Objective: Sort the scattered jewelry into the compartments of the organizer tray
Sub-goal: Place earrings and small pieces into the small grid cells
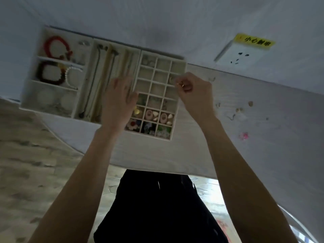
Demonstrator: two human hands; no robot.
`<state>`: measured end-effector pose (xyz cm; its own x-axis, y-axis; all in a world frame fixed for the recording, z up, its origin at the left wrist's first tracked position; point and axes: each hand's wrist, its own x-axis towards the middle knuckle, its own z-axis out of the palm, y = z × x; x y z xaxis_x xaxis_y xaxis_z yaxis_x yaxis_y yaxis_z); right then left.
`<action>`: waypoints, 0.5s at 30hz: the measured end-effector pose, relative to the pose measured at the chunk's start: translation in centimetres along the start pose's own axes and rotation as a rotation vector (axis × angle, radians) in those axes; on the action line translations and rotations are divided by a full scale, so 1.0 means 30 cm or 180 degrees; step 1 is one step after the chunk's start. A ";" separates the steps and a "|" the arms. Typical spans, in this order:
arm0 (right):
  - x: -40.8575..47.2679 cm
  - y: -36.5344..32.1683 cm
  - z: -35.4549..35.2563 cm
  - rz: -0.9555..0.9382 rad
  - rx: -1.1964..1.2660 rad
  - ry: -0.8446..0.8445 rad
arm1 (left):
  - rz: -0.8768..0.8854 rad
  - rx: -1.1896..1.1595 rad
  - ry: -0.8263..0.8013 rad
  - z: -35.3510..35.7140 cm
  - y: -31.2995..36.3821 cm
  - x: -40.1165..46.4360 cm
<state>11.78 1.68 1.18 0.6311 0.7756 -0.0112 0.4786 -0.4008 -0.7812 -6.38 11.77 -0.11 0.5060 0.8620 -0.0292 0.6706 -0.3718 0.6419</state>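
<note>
Head view, blurry. White organizer tray (172, 137) sits on the pale bench (263, 109), toward the far left, against the wall.

Right hand (194, 92) has its fingers curled, pinching a small gold ring (181, 84) at the fingertips. It holds the ring over the right column of the tray's small-square grid, around the third row from the far end. Another small gold piece (171, 79) lies in the square just beside the fingertips.

Left hand (121, 102) is spread, fingers straight and apart, holding nothing, over the border between the long necklace slots and the grid. Cannot tell if it touches the tray.

Tray contents: red bead bracelet (56, 47) in the far left compartment; dark bead bracelet (49, 73) and white pearl bracelet (71, 78) in the one nearer. Chains (98, 67) lie in the long middle slots. Near rows of the grid hold pink pieces (149, 114), shell-like bits (170, 118), a flower piece (131, 124) and green bits (164, 128); details too blurred.

Loose jewelry is still on the bench right of the tray: small gold bits (239, 109), a brownish bit (250, 103), a thin hook (232, 117), a pink piece (244, 135). All well apart from the tray.

White wall socket (240, 56) with a yellow label (255, 42) on the wall, far right. Person's dark clothing (157, 207) at the near edge.
</note>
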 end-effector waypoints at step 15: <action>0.136 -0.098 0.301 -0.0597 -0.1028 0.0267 | 0.0254 -0.0333 -0.0504 -0.027 -0.091 0.099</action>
<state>7.44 10.41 -2.21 0.5558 0.8127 0.1748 0.7497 -0.3991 -0.5278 -7.16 15.62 -1.32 0.6398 0.7632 -0.0898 0.5690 -0.3919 0.7229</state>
